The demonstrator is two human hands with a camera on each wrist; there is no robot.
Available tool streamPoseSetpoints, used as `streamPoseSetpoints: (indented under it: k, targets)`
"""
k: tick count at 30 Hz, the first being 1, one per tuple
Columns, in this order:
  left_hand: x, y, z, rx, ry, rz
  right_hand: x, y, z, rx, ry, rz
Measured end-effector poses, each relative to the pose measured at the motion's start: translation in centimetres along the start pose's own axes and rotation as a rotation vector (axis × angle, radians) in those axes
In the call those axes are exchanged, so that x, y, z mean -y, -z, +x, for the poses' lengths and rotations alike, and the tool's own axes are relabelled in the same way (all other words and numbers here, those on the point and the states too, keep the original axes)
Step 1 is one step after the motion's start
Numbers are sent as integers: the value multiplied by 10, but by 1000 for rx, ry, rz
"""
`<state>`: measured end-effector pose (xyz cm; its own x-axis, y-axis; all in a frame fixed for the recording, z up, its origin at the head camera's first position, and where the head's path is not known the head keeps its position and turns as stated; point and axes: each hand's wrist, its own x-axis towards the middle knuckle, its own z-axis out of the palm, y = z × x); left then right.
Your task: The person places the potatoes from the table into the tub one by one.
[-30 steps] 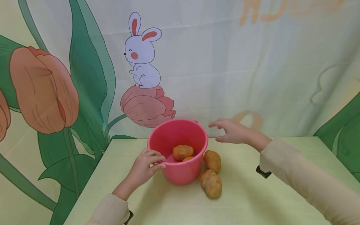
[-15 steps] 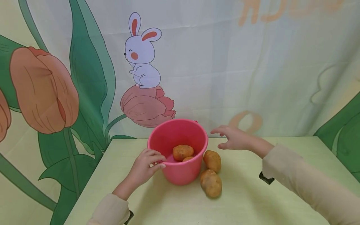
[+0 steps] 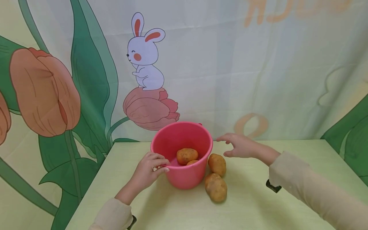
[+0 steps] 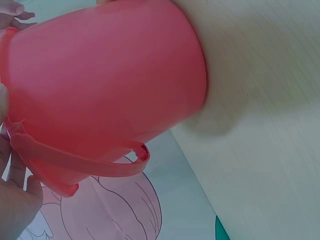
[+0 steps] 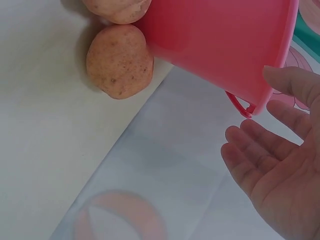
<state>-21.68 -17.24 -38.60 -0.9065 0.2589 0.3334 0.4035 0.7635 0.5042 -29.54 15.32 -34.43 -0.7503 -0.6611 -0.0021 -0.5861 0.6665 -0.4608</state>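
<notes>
My left hand (image 3: 146, 171) grips the near left rim of a pink bucket (image 3: 185, 177), thumb outside and fingers over the edge. The bucket stands on the table with its mouth facing up toward me. Inside lies a potato (image 3: 187, 155), with part of a second potato (image 3: 192, 162) showing behind the near rim. To the bucket's right lie two more, a farther potato (image 3: 217, 164) and a nearer potato (image 3: 216, 187), close together. My right hand (image 3: 241, 146) hovers beside the right rim, fingers spread and holding nothing. In the left wrist view the bucket's handle (image 4: 90, 162) hangs along its side.
The pale table (image 3: 276, 198) extends to both sides and toward me. Behind its far edge hangs a cloth backdrop (image 3: 258, 80) printed with tulips and a rabbit. The bucket stands near that far edge.
My right hand has sunk lower beside the bucket's right rim and shifted slightly right. The left hand, bucket and potatoes have stayed in place.
</notes>
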Motion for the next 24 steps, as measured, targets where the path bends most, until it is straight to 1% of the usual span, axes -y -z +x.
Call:
streamPoseSetpoints:
  k: [7, 11, 19, 24]
  targets:
    - [0, 0, 0, 3, -6, 2, -1, -4, -1, 10, -23, 18]
    - [0, 1, 0, 0, -15, 3, -2, -7, -2, 17, -15, 28]
    - [2, 0, 0, -9, -32, 8, -6, -18, -4, 22, -32, 46]
    - [2, 0, -1, -8, -32, 8, -10, -26, -5, 15, -18, 63]
